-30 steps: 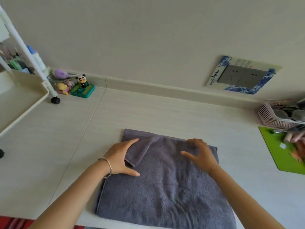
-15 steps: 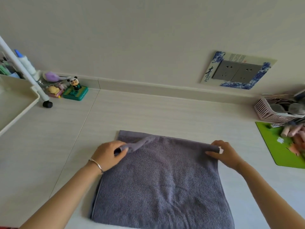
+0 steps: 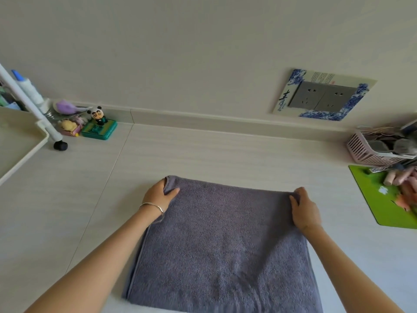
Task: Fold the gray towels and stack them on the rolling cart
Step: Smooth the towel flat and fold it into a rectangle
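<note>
1. Gray terry-cloth towel [image 3: 221, 240]: folded to a rough square and lying flat on the pale wood-grain surface [image 3: 203, 154]. The frame bottom cuts off its near right corner.
2. Left hand [image 3: 158, 195]: grips the towel's far left corner, with the fingers curled round the edge and the thumb pressed on top. There is a thin silver bangle [image 3: 153, 205] on the wrist.
3. Right hand [image 3: 304, 208]: holds the far right corner, with the fingers curled over the folded edge and pinching it.
4. White plastic rolling cart [image 3: 20, 152]: far left, well apart from the towel. One tray rim and a post ending in a black caster wheel [image 3: 60, 145] are visible.
5. Small panda figurine [image 3: 97, 115]: stands on a green base against the wall, near the caster.
6. Right edge: a pink slatted basket [image 3: 370, 152] sits beside a bright green mat [image 3: 381, 199]. The items on the mat are too blurred to tell.
7. Wall: a gray double socket plate [image 3: 325, 96] with a blue-and-white patterned surround.
</note>
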Demonstrator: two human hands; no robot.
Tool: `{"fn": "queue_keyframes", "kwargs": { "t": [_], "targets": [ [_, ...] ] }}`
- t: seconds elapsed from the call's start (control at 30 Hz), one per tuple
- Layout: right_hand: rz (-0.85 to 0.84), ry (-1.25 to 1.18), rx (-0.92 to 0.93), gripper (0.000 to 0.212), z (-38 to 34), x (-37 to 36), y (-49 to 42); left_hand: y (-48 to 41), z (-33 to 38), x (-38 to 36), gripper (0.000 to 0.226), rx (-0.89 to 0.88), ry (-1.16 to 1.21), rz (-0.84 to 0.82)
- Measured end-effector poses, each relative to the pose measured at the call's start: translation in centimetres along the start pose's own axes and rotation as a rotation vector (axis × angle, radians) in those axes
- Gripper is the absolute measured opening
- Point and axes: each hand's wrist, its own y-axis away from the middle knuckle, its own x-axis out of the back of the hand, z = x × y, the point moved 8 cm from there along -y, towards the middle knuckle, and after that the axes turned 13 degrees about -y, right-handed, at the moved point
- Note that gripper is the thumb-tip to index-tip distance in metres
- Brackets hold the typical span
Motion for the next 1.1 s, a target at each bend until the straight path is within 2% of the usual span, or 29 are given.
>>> {"fn": "queue_keyframes", "kwargs": {
  "t": [0.1,0.23,0.3,0.33,0.4,0.47,0.5,0.57,0.67,0.77,0.87,0.97,1.03,1.1],
  "targets": [
    [0.072,0.058,0.012,0.016,-0.1,-0.5,-0.4,-0.6,0.0,-0.4,0.038,0.074,-0.048,0.054],
    [0.083,0.093,-0.042,0.020,0.0,-1.2,-0.7,-0.6,0.0,-0.5,0.039,0.164,-0.073,0.120],
    [0.148,0.044,-0.006,0.031,-0.8,-0.5,0.1,0.4,0.5,0.2,0.049,0.183,-0.087,0.223],
    [0.193,0.043,0.046,0.039,-1.7,-0.3,0.9,1.1,1.2,1.0,0.059,0.124,-0.152,0.312],
    [0.219,0.107,0.176,0.050,-3.9,-1.0,3.7,3.6,4.4,1.0,0.061,-0.178,-0.324,0.463],
    [0.118,0.154,0.323,0.053,-6.2,-4.1,7.7,7.5,7.4,-2.5,0.050,-0.486,-0.476,0.403],
    [0.049,0.148,0.371,0.055,-7.1,-6.1,9.6,9.1,8.0,-4.9,0.047,-0.556,-0.549,0.316],
    [-0.055,0.164,0.394,0.055,-7.4,-9.9,13.1,11.4,7.4,-8.7,0.047,-0.544,-0.619,0.132],
    [-0.114,0.216,0.357,0.050,-6.8,-13.3,15.7,11.5,5.7,-11.2,0.052,-0.429,-0.668,-0.007],
    [-0.126,0.265,0.375,0.050,-6.8,-13.9,14.8,9.7,6.1,-10.8,0.054,-0.351,-0.714,0.015],
    [-0.204,0.282,0.364,0.066,-7.9,-13.9,12.0,7.3,7.3,-10.3,0.049,-0.267,-0.726,-0.053],
    [-0.193,0.247,0.305,0.075,-8.1,-13.6,11.7,7.3,8.1,-9.9,0.049,-0.260,-0.683,-0.055],
    [-0.134,0.242,0.329,0.066,-7.6,-13.3,13.5,9.4,7.7,-9.3,0.051,-0.317,-0.625,0.065],
    [-0.094,0.247,0.364,0.052,-6.9,-12.9,15.5,11.8,7.0,-9.5,0.050,-0.384,-0.607,0.107]
  ]
}}
